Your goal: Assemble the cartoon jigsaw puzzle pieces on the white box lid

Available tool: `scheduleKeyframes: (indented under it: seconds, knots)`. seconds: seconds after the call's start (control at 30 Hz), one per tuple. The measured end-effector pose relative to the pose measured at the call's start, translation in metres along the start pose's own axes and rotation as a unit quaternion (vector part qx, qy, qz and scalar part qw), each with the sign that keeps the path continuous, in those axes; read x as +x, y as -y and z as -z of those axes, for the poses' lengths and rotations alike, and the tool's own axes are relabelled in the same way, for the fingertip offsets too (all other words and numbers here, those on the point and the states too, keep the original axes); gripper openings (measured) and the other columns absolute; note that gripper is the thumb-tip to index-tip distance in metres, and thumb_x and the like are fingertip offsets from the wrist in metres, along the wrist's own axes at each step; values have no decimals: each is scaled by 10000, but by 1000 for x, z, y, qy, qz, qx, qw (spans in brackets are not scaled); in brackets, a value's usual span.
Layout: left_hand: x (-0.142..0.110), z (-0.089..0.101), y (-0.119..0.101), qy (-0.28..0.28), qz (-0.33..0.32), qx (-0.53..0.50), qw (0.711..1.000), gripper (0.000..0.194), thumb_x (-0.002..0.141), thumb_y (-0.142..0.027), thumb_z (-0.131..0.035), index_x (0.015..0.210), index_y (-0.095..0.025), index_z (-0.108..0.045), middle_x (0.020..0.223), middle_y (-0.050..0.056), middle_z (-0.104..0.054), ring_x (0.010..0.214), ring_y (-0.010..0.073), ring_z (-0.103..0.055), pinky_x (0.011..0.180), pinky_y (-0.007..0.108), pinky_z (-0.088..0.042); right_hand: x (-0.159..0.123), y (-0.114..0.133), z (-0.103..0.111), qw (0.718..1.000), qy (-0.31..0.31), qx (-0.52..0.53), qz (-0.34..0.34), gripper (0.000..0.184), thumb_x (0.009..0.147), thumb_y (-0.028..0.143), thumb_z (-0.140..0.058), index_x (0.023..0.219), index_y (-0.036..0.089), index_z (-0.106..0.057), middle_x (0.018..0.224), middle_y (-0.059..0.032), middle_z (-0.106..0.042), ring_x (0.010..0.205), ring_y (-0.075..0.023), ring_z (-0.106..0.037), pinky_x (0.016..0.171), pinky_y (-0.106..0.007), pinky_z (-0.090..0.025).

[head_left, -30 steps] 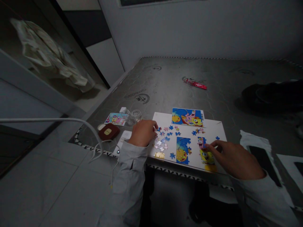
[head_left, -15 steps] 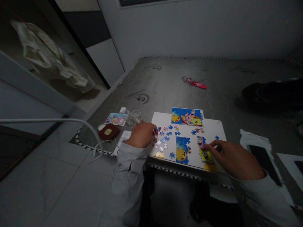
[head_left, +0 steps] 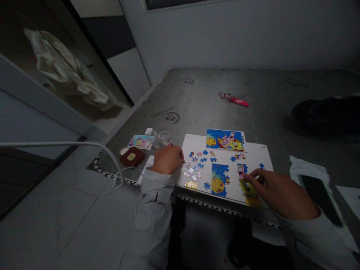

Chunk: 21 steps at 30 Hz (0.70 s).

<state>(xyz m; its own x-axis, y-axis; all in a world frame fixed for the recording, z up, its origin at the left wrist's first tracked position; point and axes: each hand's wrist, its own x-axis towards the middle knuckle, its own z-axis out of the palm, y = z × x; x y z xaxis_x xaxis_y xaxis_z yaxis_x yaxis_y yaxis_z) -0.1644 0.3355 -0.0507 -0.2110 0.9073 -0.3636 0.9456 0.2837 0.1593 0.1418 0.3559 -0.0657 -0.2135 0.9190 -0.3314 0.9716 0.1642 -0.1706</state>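
Note:
Near the left end of a white board (head_left: 184, 140), my left hand (head_left: 168, 159) is closed, a small reddish puzzle piece (head_left: 183, 162) showing at its fingertips. Loose puzzle pieces (head_left: 191, 170) lie just to its right. My right hand (head_left: 281, 191) pinches at the edge of a joined puzzle strip (head_left: 241, 168) with pink and yellow cartoon figures; the fingers partly cover it. Between the hands lies a larger joined blue puzzle section (head_left: 219, 180) with a yellow round shape. A printed picture card (head_left: 225, 140) rests at the board's back edge.
Left of the board are a brown case (head_left: 132, 156), a cartoon card (head_left: 141, 141), clear containers (head_left: 164, 138) and a white cable (head_left: 95, 144). A phone (head_left: 319, 198) lies on white paper at right. Farther back is a red packet (head_left: 234, 99).
My left hand has drawn slightly back from the loose pieces, and a reddish piece now shows at its fingertips. My right hand stays at the strip. The view has shifted slightly.

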Motion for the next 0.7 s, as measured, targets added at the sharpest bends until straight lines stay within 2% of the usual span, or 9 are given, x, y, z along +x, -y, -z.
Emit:
scheduleKeyframes:
  seconds: [0.23,0.5,0.7]
  knots:
    - [4,-3,2,6,-5,-9,1000,247,690,-178,-763,919,-261,-722,971,30,-738,929,218,-659,821,330,-481,-1,0,-2,1000,-7,2,4,480,891,636,-377,918,285,-703,782,-41,-723,733,-253,-669,567,-321,-385]
    - [14,-9,7,20,-16,-35,999,175,682,-196,-767,843,-254,-726,950,9,-738,904,190,-655,797,298,-468,-2,0,-1,1000,-10,-1,11,487,899,633,-368,904,274,-697,753,-42,-711,711,-247,-663,571,-314,-377]
    - [13,-8,6,1,-1,-26,1000,123,705,-224,-738,824,-234,-709,942,33,-728,892,197,-649,775,305,-464,-3,-1,-1,1000,-24,-4,14,460,902,605,-388,890,269,-701,749,-41,-712,681,-231,-657,547,-303,-359]
